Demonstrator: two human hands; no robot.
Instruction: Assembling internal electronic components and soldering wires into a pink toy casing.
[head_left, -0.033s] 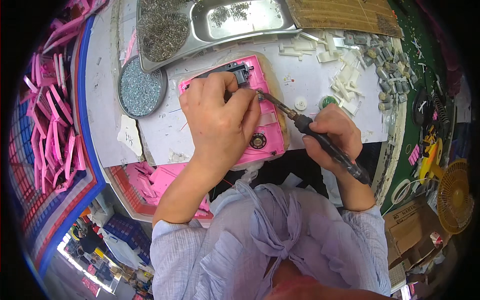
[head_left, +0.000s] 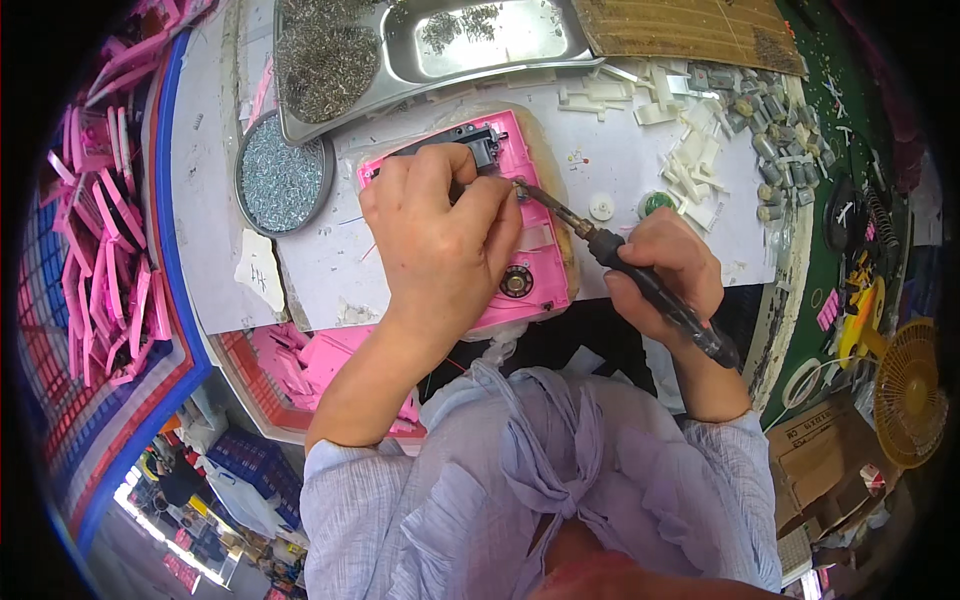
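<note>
A pink plastic casing (head_left: 548,288) lies on the table in front of me, with a dark grey part (head_left: 484,150) along its far side and a round black part (head_left: 516,282) near its right corner. My left hand (head_left: 440,215) is over the casing, thumb and fingers pinched together; whatever they hold is hidden behind them. In my right hand (head_left: 672,270) is a soldering iron (head_left: 655,292), gripped by its black handle. Its metal tip reaches the casing right beside my left fingertips, at a small metal part (head_left: 522,192).
Left of the casing stands a round dish (head_left: 284,172) of small screws. A metal tray (head_left: 400,90) with springs lies behind. White plastic parts (head_left: 690,165) and small motors (head_left: 775,130) are heaped at the far right. Pink parts (head_left: 110,230) fill a basket at the left.
</note>
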